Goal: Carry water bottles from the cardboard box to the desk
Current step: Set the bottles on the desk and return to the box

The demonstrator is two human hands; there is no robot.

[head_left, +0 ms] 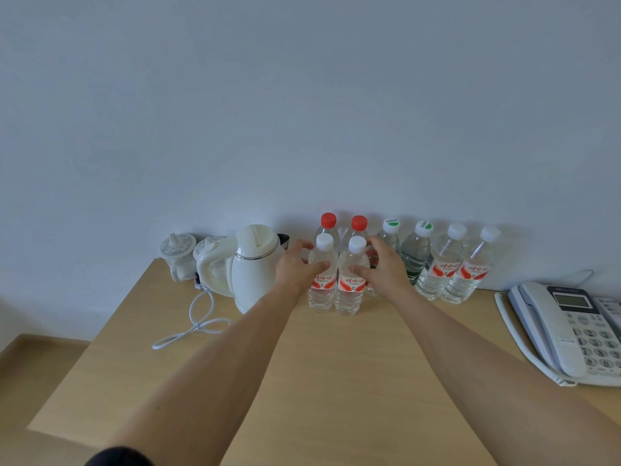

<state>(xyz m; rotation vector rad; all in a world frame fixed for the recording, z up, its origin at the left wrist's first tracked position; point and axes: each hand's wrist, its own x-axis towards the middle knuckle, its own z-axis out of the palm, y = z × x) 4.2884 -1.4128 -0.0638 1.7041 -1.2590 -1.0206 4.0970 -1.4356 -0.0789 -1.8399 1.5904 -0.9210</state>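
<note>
- At the back of the bench [336, 381], against the wall, two white-capped bottles stand upright side by side in front of two red-capped bottles [328, 220].
- The left hand [295, 267] curls round the left front bottle [322, 280] at shoulder height, thumb across the front; the right hand [386, 267] holds the right front bottle [351, 284] the same way.
- Both front bottles look full and sealed, so I judge them fairly heavy for their size, with thin walls that give under a hard squeeze.
- The smooth label band could slip; the ribbed part below it or the shoulder just under the cap seems the surer place to hold.
- Standing so close together, a nudged bottle could knock its neighbours over.
- Four more bottles stand to the right along the wall: two with green-marked caps [391, 225], two with white caps [470, 264].
- A white kettle [255, 267] stands just left of the left hand, its cord [195, 324] looped on the bench; a telephone [571, 331] is cut off at the right edge.
- The cardboard box is not in view.
- The fingers [304, 245] behind the bottles are mostly hidden, so whether the bottles' bases rest on the bench or are just lifted cannot be told.
</note>
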